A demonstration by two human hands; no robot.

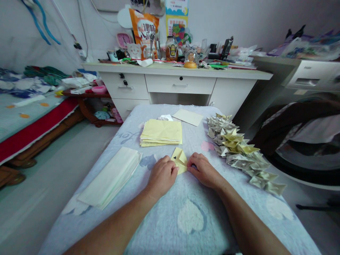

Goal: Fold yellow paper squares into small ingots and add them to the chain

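Folded yellow paper (179, 154) on the cloth-covered desk (159, 230), between the hands. Left hand (163, 175) has fingers closed on its left edge; right hand (204, 170), fingers pinched at the right edge. Step in hand, by my reading: mid-fold, layers not yet flat. Next move likely calls for lined-up edges and firm thumb pressure along the crease, no slipping

Cool, soft light on the cloth-covered table (186, 191); pale sheen on floor (53, 170) left of it; washing machine (300, 97) right, dimmer, stretched.
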